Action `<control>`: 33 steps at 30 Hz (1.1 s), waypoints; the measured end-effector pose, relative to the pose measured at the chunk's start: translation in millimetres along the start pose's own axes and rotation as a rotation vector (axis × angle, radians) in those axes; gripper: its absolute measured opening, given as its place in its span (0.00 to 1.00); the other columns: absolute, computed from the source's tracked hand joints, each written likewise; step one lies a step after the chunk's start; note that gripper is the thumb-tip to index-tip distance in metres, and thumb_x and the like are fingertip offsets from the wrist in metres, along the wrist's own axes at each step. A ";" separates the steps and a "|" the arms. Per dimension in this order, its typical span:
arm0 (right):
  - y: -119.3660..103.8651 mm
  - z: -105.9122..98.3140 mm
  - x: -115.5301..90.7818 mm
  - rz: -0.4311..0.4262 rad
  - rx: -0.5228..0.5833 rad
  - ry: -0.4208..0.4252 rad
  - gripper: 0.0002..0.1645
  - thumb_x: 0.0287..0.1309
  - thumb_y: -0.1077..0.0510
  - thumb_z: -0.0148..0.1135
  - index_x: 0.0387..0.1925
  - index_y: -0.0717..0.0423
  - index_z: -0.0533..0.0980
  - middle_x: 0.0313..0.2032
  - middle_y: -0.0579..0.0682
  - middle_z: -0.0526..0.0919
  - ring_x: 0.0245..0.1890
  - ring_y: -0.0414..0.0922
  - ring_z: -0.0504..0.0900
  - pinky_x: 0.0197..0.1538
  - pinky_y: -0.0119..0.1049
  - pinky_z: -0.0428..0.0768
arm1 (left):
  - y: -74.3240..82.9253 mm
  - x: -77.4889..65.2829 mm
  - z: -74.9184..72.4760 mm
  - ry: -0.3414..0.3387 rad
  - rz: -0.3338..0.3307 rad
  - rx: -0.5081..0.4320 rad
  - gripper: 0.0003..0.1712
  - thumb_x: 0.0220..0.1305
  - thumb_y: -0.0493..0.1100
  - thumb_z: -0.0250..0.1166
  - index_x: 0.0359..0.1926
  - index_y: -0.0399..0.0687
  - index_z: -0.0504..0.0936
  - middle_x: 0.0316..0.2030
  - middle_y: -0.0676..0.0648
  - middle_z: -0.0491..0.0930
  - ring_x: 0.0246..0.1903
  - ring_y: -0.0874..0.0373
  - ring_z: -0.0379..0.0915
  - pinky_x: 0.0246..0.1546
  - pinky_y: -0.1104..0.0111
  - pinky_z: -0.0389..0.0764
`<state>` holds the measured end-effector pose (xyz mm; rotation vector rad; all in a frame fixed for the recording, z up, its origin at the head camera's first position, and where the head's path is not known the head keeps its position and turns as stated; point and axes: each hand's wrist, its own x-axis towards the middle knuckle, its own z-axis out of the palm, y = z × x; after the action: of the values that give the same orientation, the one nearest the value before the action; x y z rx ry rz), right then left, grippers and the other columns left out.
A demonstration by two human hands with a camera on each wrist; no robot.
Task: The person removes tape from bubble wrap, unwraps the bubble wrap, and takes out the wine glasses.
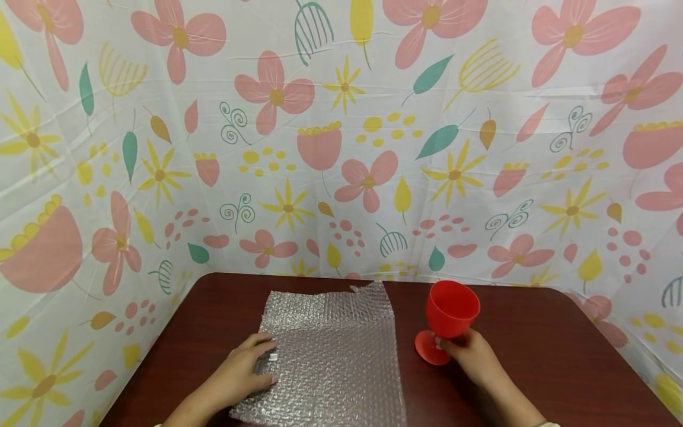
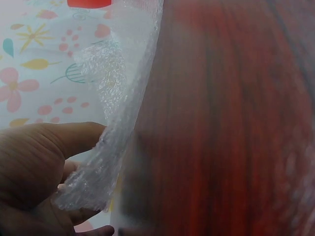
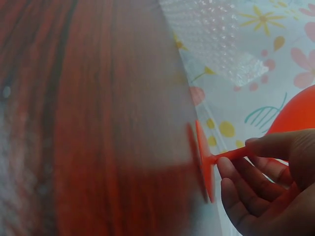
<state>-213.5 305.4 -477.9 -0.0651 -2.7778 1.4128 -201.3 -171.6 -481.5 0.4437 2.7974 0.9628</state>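
A red goblet (image 1: 448,323) leans a little to the right over the right half of the table. My right hand (image 1: 475,356) pinches its stem between thumb and fingers, below the cup; the round foot (image 3: 205,162) shows close to the tabletop in the right wrist view. A sheet of clear bubble wrap (image 1: 336,362) lies flat across the middle of the table. On its left edge rests my left hand (image 1: 237,370), thumb and fingers spread apart. The left wrist view has the wrap's edge (image 2: 106,162) rising between thumb and fingers, partly covering the fingers.
The dark reddish-brown table (image 1: 219,314) has rounded far corners. A white cloth (image 1: 373,243) printed with flowers and leaves hangs behind the table and along both sides. The wrap's far end has a ragged edge, raised at its right corner.
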 end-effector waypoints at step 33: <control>5.4 -17.2 -13.7 0.063 -0.089 -0.042 0.19 0.68 0.51 0.63 0.52 0.59 0.75 0.35 0.51 0.81 0.33 0.40 0.77 0.35 0.33 0.75 | 7.1 2.3 -5.0 0.057 0.056 -0.026 0.39 0.62 0.55 0.72 0.69 0.43 0.72 0.72 0.40 0.64 0.70 0.34 0.62 0.61 0.36 0.71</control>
<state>-199.0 321.8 -472.2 -0.1267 -2.8968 1.3185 -203.0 -168.4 -473.3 0.5005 2.8336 1.0390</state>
